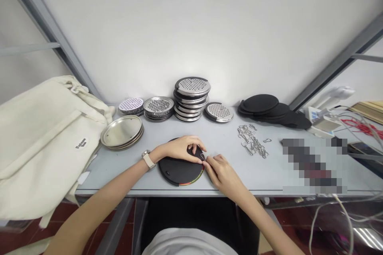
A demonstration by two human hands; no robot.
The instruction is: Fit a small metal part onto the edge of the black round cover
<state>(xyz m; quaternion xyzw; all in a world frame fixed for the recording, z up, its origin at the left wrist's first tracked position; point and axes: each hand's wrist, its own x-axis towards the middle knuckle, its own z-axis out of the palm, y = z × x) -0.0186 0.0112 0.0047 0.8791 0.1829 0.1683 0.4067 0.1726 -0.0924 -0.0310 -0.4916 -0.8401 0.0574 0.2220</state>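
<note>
A black round disc (176, 169) lies on the table before me, with a coloured strip along its lower right edge. My left hand (186, 149) reaches over the disc from the left, its fingers curled on the upper right edge and thumb against a small metal snap hook (203, 157). At that same edge my right hand (222, 170) is closed, with thumb and index finger pinched on the snap hook. The fingers partly hide the hook, so I cannot tell whether it passes through the disc. More metal snap hooks (253, 143) lie loose in a pile to the right.
Along the wall stand a tall stack of round graters (193, 87), lower grater stacks (158, 106) and a single grater (220, 112). Metal discs (122, 131) lie left. Black round covers (260, 103) are heaped right. A cream bag (54, 127) borders the left; cables (359, 127) the right.
</note>
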